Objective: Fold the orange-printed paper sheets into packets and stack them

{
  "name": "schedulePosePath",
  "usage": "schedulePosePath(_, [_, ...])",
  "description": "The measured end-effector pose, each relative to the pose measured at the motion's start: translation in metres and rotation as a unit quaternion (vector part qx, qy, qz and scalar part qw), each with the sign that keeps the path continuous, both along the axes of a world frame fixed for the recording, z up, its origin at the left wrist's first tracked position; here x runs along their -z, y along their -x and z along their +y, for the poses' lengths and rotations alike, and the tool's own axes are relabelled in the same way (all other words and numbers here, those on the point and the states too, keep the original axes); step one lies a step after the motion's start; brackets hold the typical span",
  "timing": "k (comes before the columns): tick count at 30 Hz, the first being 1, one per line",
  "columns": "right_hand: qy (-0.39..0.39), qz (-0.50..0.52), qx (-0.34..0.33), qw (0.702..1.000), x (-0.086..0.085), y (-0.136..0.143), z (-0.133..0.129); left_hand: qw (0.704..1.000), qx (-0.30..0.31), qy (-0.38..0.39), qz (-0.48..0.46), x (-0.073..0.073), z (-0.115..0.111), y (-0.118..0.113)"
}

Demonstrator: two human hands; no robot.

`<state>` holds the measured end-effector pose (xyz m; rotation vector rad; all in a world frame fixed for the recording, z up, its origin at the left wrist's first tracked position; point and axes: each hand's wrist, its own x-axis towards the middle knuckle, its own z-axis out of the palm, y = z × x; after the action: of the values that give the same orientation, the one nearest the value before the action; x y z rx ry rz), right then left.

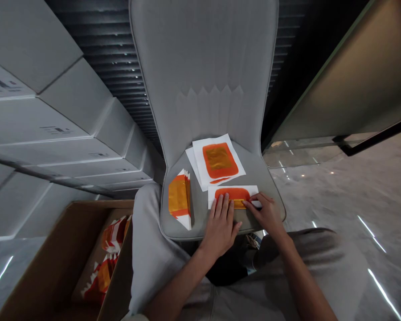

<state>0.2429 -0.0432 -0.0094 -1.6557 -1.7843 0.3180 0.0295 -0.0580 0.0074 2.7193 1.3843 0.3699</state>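
Observation:
A white paper sheet with an orange printed patch and a shiny gold-orange strip lies folded on the front of the grey chair seat. My left hand rests flat on it, fingers stretched over its lower edge. At the sheet's right end my right hand has thumb and fingers closed on the folded edge, where a bit of white margin shows. Behind it lie overlapping flat sheets with the same orange and gold patch. To the left stands a bundle of folded sheets, edges fanned.
An open cardboard box at lower left holds several folded orange and white pieces. White cartons are stacked along the left. The chair back rises behind the seat. A glass panel with a dark handle is at right.

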Motion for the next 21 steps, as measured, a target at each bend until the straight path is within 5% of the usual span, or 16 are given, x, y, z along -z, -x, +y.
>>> schedulePosePath(7, [-0.014, -0.002, 0.020, 1.000, -0.003, 0.001, 0.001, 1.000, 0.003, 0.009, -0.015, -0.002, -0.001, 0.002])
schedulePosePath(11, [-0.054, -0.140, 0.068, 0.986, -0.017, 0.020, -0.012, 1.000, 0.017, 0.013, -0.012, -0.005, 0.000, 0.006])
schedulePosePath(15, [-0.056, -0.215, -0.012, 0.975, -0.023, 0.044, -0.028, 0.999, 0.026, 0.024, -0.007, -0.003, 0.002, 0.009])
schedulePosePath(21, [-0.024, -0.220, -0.133, 0.966, -0.002, 0.044, -0.034, 0.999, 0.039, 0.030, -0.015, 0.001, 0.005, 0.010])
